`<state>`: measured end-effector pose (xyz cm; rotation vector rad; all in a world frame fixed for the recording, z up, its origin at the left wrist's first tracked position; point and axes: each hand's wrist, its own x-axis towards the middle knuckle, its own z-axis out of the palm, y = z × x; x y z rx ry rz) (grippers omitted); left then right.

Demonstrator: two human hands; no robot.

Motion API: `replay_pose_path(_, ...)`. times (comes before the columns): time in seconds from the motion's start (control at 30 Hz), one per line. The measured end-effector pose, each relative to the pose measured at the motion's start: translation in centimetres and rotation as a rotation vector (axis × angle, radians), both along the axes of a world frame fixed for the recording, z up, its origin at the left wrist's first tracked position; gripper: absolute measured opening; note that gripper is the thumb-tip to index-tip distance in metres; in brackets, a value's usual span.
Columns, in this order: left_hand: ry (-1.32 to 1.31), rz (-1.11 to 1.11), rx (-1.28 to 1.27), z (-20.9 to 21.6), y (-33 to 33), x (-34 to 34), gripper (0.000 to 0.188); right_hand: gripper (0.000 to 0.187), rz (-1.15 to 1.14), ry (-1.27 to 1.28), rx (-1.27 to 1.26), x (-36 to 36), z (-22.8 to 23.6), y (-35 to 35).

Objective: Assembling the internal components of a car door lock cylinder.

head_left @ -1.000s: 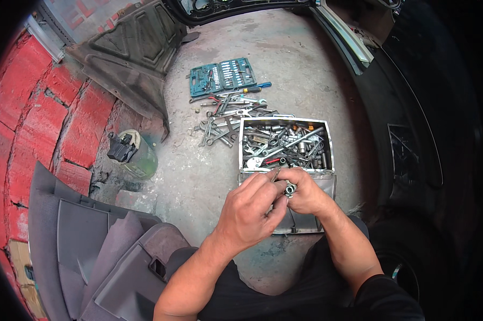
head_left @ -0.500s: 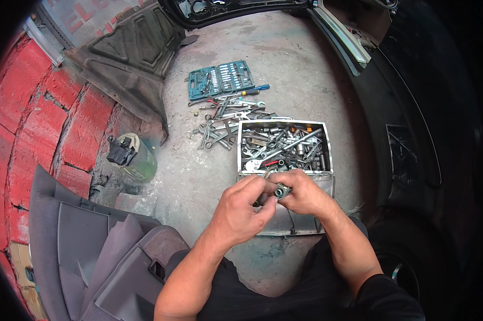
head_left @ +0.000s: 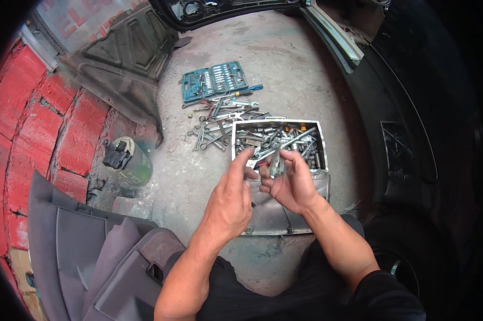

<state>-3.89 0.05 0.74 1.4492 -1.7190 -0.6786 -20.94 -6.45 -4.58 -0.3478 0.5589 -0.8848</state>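
Observation:
My left hand [head_left: 230, 200] is open in front of the metal toolbox [head_left: 323, 150], its fingers stretched forward and nothing seen in them. Beside it, my right hand [head_left: 295, 184] has its thumb and fingers around a small greyish metal part [head_left: 277, 165], smeared by motion so that its kind does not show. Both hands are over the box's near edge. Inside the box lie loose sockets, spanners and a ratchet, partly hidden behind my hands. The lid [head_left: 284, 216] is folded down toward me.
Beyond the box, loose spanners [head_left: 220, 128] lie heaped on the concrete floor next to an open teal socket set [head_left: 212, 83] and a screwdriver [head_left: 243, 93]. At left stand a container [head_left: 137, 163] and a grey door panel [head_left: 102, 257]. A dark car body [head_left: 407, 128] borders the right.
My hands have parted; the left has let go and opened. The right has tilted its metal part forward over the box. The whole view has shifted slightly.

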Motion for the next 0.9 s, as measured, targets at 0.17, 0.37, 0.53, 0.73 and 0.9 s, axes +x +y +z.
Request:
replay_pose_path(0.17, -0.075, 0.022, -0.035, -2.8, 0.4, -0.3, 0.054, 0.044, -0.048, -0.043, -0.003, -0.8, -0.8, -1.1)
replay_pose_path(0.37, -0.002, 0.125, -0.091, -2.7, 0.2, -2.5, 0.019, 0.05, -0.088, -0.073, -0.074, -0.5, -0.4, 0.0)
replay_pose_path(0.53, -0.027, 0.135, -0.141, -2.9, 0.0, -2.3, 0.021, 0.045, -0.057, -0.092, -0.231, -0.4, -0.8, 0.2)
replay_pose_path(0.73, -0.183, 0.138, -0.187, -3.3, 0.1, -2.1, 0.019, 0.042, -0.066, -0.042, -0.243, 0.2, -1.0, 0.7)
replay_pose_path(0.9, -0.333, -0.029, -0.244, -3.2, -0.7, -0.7, 0.019, 0.04, -0.035, 0.01, -0.237, 0.6, -1.4, 0.9)
